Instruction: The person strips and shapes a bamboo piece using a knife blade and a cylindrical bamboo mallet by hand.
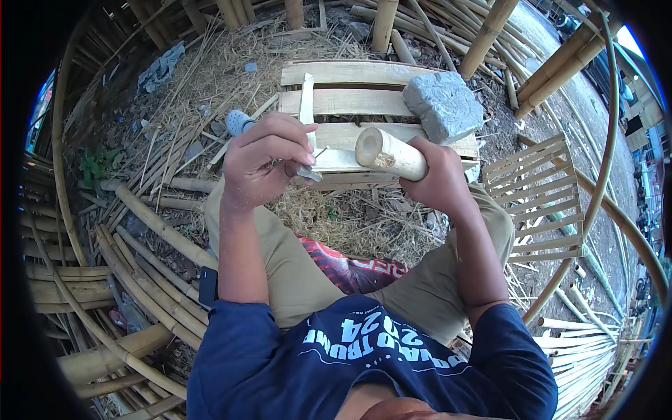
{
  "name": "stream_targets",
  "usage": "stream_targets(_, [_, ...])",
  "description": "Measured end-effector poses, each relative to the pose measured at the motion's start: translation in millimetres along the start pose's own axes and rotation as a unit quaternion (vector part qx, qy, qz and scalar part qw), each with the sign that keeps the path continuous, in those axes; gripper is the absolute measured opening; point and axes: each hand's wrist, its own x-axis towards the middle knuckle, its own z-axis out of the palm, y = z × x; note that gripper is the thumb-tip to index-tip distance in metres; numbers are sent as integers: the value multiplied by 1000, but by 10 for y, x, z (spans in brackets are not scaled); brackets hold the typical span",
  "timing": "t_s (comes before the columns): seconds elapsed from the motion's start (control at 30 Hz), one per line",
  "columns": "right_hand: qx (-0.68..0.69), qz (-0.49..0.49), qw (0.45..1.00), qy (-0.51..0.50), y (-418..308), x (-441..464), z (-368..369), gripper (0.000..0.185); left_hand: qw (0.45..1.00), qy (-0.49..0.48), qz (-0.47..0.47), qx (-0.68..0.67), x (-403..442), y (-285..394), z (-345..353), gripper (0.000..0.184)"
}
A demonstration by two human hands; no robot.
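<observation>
My left hand (269, 157) is pinched above the left end of a slatted bamboo panel (343, 101). A small, greyish, see-through piece (308, 173), possibly plastic, sticks out under its fingers, and a thin nail-like sliver (320, 152) shows at the fingertips. My right hand (442, 173) is wrapped round a short, thick length of bamboo (395, 155), whose cut end points left over the panel's near slat. Beneath my left fingers a narrow crosspiece (306, 105) runs across the slats. A grey stone block (444, 106) rests on the panel's right side.
Another slatted panel (535, 196) lies to the right. Bamboo poles (164, 227) lie at the left, and upright bamboo posts (488, 38) stand beyond the panel. Straw and shavings (336, 220) litter the ground. A bundle of split strips (574, 357) is at lower right.
</observation>
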Motion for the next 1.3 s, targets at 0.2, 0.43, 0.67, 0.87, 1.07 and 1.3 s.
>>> stream_targets(0.2, [-56, -17, 997, 49, 155, -41, -51, 34, 1000, -17, -12, 3, -37, 20, 115, 24])
stream_targets(0.43, [-107, -28, 993, 45, 637, -93, -75, 39, 993, -118, -18, 15, -121, -86, 418, 22])
stream_targets(0.67, [-151, -25, 988, 36, 1237, -205, 207, 34, 973, -224, -40, 41, -452, -424, 819, 19])
stream_targets(0.87, [-164, 34, 985, 36, 1496, -275, 604, 31, 961, -238, -93, 108, -749, -813, 925, 16])
stream_targets(1.07, [-149, 113, 980, 72, 1481, -221, 876, 29, 959, -184, -125, 174, -983, -1177, 842, 16])
stream_targets(1.3, [-163, 88, 981, 57, 1603, -164, 1080, 27, 930, -260, -218, 137, -1137, -1439, 696, 29])
